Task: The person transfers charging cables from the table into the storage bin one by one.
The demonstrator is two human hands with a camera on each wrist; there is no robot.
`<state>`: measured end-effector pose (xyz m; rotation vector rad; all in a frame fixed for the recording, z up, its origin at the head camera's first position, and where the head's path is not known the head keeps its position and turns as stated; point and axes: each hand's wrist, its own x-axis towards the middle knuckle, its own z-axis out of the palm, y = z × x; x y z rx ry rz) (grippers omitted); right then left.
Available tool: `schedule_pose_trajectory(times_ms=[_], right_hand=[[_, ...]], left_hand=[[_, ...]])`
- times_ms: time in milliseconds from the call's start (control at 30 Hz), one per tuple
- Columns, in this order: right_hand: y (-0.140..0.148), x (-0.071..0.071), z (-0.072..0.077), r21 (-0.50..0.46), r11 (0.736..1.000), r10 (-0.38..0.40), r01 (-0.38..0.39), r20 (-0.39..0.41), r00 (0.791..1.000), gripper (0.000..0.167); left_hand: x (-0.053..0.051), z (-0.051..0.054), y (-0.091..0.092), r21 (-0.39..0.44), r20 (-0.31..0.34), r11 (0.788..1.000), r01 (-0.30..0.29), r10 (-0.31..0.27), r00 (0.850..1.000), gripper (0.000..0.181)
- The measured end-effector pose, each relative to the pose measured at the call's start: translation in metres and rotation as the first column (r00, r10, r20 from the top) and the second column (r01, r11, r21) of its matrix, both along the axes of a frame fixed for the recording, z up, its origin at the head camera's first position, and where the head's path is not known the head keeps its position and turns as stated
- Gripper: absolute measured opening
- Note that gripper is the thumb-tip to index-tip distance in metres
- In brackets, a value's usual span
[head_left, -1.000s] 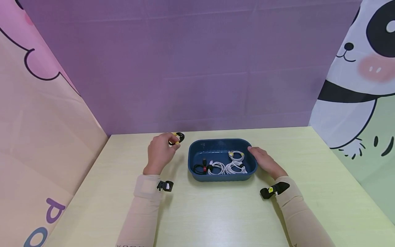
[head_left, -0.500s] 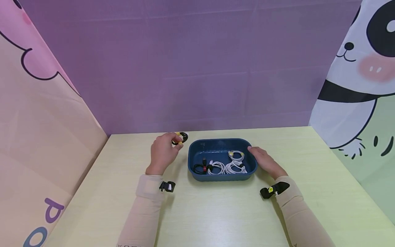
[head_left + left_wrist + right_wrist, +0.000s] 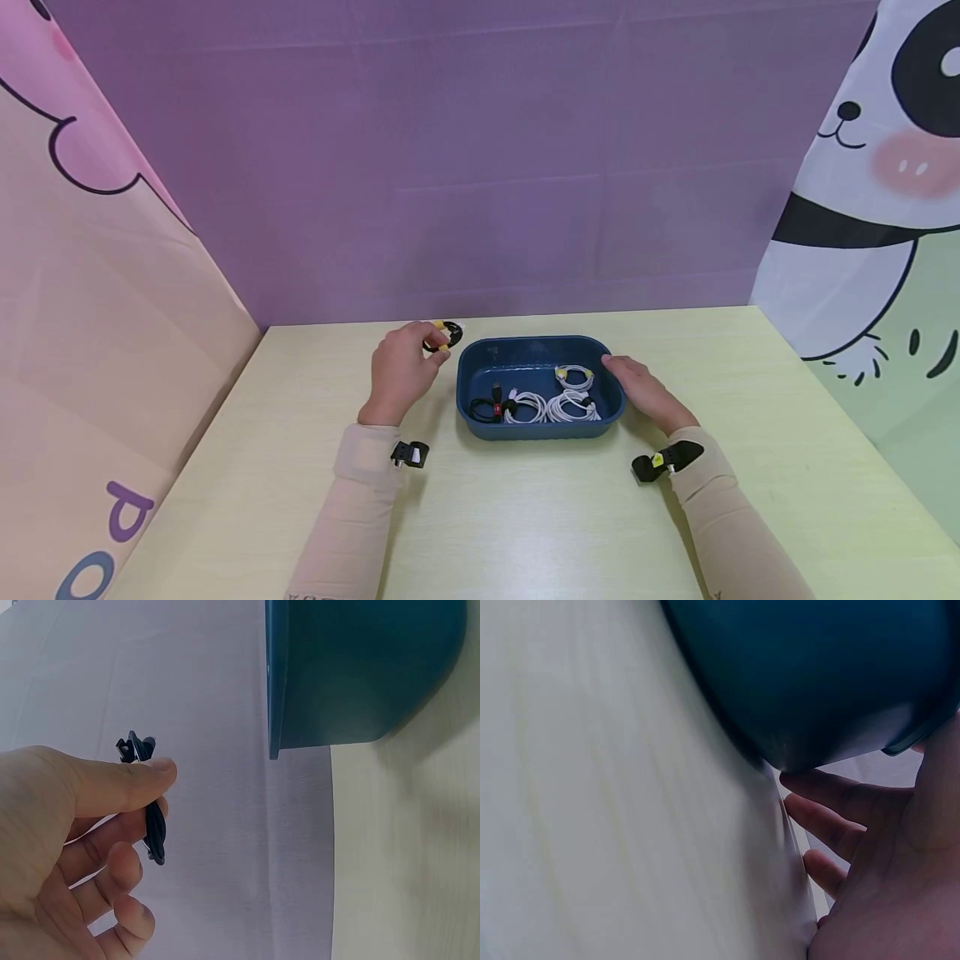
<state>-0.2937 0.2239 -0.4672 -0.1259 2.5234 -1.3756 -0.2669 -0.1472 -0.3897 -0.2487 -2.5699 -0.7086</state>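
My left hand (image 3: 405, 367) pinches a coiled black cable (image 3: 454, 333) with yellow ties, raised beyond the left side of a blue plastic bin (image 3: 540, 432). In the left wrist view, thumb and index finger hold the black coil (image 3: 155, 829), while the other fingers curl loosely. My right hand (image 3: 647, 392) holds the right side of the bin, its thumb at the rim. From the right wrist, the index fingertip touches the outer wall (image 3: 817, 690). Inside the bin lie a black cable with a red tie (image 3: 487, 410) and several coiled white cables (image 3: 573, 408).
The bin stands on a pale wooden table (image 3: 510, 517). Behind it rises a purple cloth backdrop (image 3: 480, 167). Printed cloths flank the table, one with a panda figure (image 3: 847, 292) on the right.
My left hand has shifted slightly right with the black cable, nearer to the bin. The right hand, the bin and the cables inside have stayed put.
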Motion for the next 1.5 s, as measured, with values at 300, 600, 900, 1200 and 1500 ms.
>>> schedule_pose_trajectory(times_ms=[300,600,900,1200,1500], right_hand=[[0.000,-0.001,-0.002,0.003,1.000,-0.005,0.005,0.009,1.000,0.083],[0.002,-0.002,-0.004,0.025,1.000,-0.002,0.002,0.006,1.000,0.088],[0.002,-0.002,-0.003,0.026,1.000,-0.005,0.005,0.010,1.000,0.088],[0.002,-0.003,-0.004,0.028,1.000,-0.014,0.013,0.017,1.000,0.090],[0.002,-0.003,-0.006,0.018,1.000,-0.016,0.016,0.005,1.000,0.089]], left_hand=[[-0.001,-0.003,0.006,-0.035,0.019,0.999,0.023,-0.023,1.000,0.013],[0.002,-0.004,0.013,-0.052,0.009,0.998,0.039,-0.039,0.999,0.014],[0.002,-0.006,0.020,-0.054,0.029,0.996,0.064,-0.062,0.998,0.013],[0.003,-0.007,0.025,-0.071,0.039,0.995,0.075,-0.073,0.997,0.012],[0.004,-0.010,0.030,-0.089,0.037,0.992,0.090,-0.087,0.996,0.011]])
